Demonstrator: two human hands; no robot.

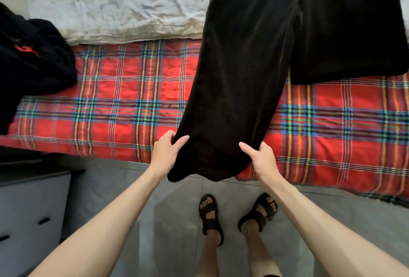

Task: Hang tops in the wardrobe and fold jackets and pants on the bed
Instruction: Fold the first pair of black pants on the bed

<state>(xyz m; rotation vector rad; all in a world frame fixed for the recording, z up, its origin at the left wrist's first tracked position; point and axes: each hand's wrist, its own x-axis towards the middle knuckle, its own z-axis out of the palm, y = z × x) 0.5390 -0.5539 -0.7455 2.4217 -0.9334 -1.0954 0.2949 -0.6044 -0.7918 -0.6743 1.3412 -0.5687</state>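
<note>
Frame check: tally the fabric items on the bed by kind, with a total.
Black garments: 2, the pants, hem gripped by the left hand and right hand, and a bunched garment with a red mark.
Bed covers: 2, a plaid blanket and a white floral sheet.
Total: 4

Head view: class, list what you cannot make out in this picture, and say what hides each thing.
All in the head view:
1. The black pants: the waist end is cut off by the top edge.
2. The left hand and right hand: the fingers under the leg hem are hidden by the cloth.
3. The dark garment on the bed: cut off by the left edge and crumpled, kind unclear.
4. The wardrobe: outside the frame.
</note>
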